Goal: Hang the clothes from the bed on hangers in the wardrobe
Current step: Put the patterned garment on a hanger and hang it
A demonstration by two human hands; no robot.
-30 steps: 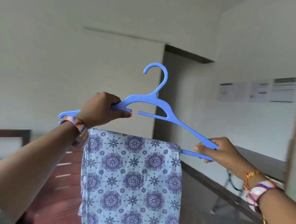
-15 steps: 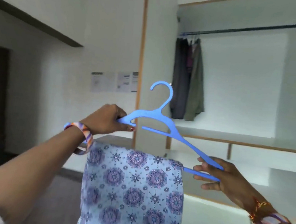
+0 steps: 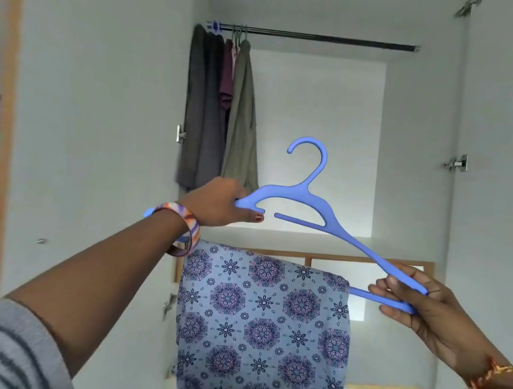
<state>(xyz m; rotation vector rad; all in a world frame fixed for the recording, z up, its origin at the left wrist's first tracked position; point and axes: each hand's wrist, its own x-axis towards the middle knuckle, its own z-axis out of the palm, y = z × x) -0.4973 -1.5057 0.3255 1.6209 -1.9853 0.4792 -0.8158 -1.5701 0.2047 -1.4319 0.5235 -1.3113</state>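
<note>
Holding the blue hanger (image 3: 303, 199) up in front of the open wardrobe (image 3: 413, 178) — that was the state I logged from the head view. The left hand (image 3: 216, 203) was clenched round the hanger's left shoulder, thumb underneath. The right hand (image 3: 419, 307) pinched the hanger's right end, fingers wrapped over both the sloping arm and the bottom bar. The hanger sat tilted, its right end lower than its left, hook pointing up. A folded patterned cloth (image 3: 262, 329), blue-grey with purple medallions, was draped over the hanger's bottom bar and hung straight down below it.

Relative to the hanger: the wardrobe rail (image 3: 326, 39) ran well above the hook, not touching it. Above and left of the hanger, dark and olive garments (image 3: 222, 112) hung bunched at the rail's left end — the lowest hems were partly behind the left hand. I noted a striped bangle (image 3: 184, 228) on the left wrist, just left of the cloth's top edge.
</note>
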